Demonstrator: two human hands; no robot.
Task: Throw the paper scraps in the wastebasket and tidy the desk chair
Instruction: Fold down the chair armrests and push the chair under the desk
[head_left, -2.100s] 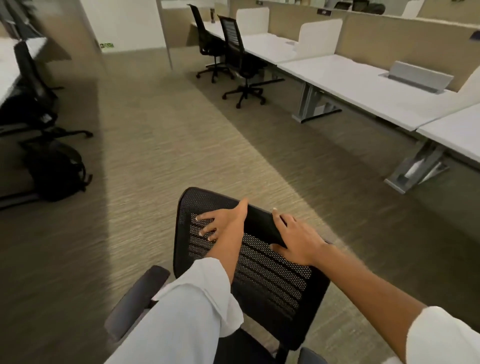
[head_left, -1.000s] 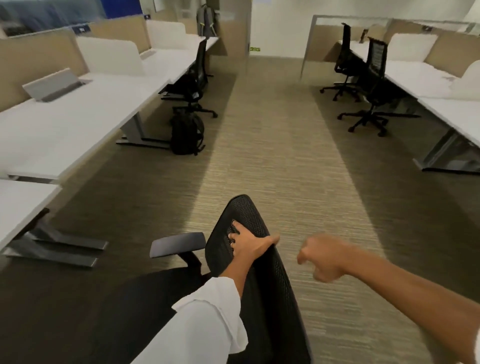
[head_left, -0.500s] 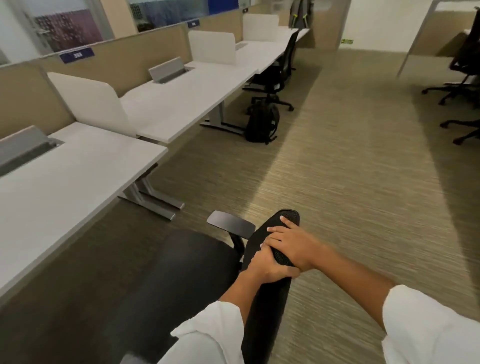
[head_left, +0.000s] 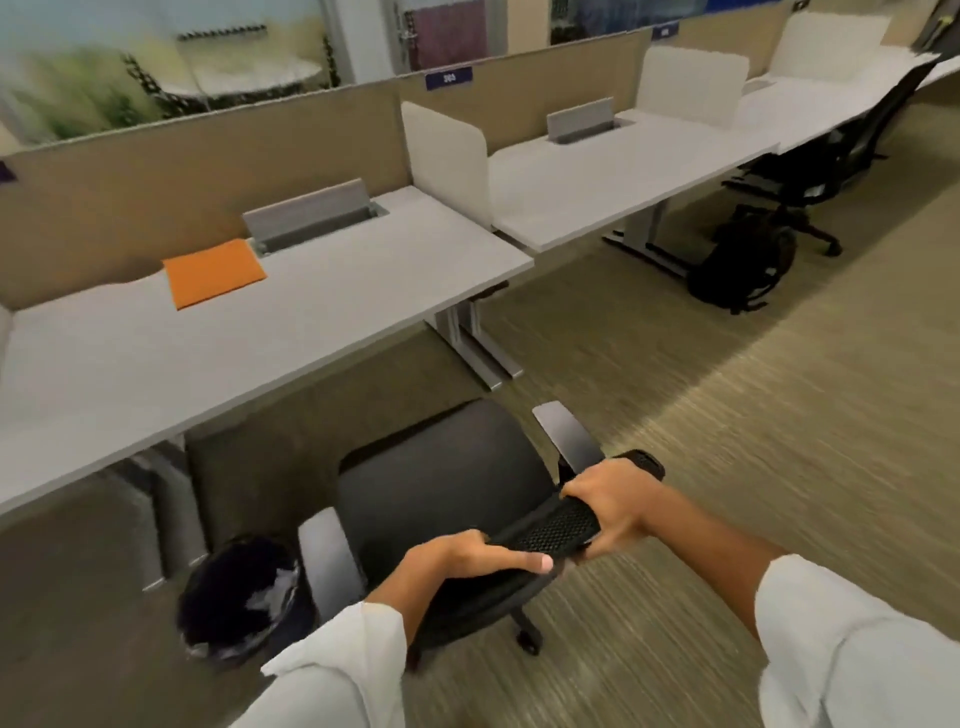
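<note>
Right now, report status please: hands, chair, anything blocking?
Left hand and right hand grip desk chair backrest top. Chair faces desk, not tucked in. Wastebasket beside chair's left armrest.

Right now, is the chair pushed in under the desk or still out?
Out. The chair stands in front of the desk, its seat fully visible; both hands grip its backrest.

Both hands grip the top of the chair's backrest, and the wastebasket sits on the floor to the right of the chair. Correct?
Not quite. In the head view the wastebasket sits left of the chair, under the desk. Both the left hand and right hand do grip the backrest top.
</note>
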